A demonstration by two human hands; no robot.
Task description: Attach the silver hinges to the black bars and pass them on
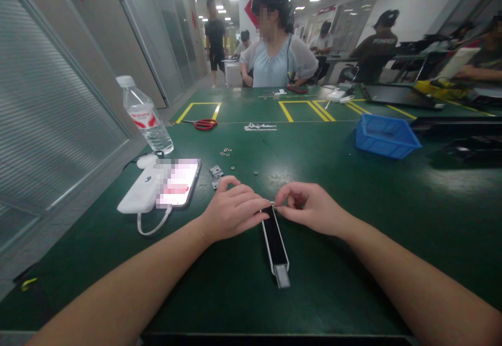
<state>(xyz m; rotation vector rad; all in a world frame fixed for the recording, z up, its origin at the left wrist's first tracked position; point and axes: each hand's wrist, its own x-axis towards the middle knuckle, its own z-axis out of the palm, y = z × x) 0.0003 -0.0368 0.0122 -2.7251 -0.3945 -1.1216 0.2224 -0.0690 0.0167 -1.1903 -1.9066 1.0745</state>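
A narrow black device with white edges lies on the green table, with a grey metal end piece toward me. My left hand is at its far end from the left, thumb and fingers closed on the device's edges. From the right, my right hand pinches with thumb and forefinger at the same far end; the small thing between those fingertips is too small to name. Beyond my left hand are metal hinge-like pieces, partly hidden by it, and several small nuts or washers.
A water bottle, a white power bank and a cabled phone stand or lie at left. Red scissors and small white bits lie farther back. A blue bin is at right. A person faces the table.
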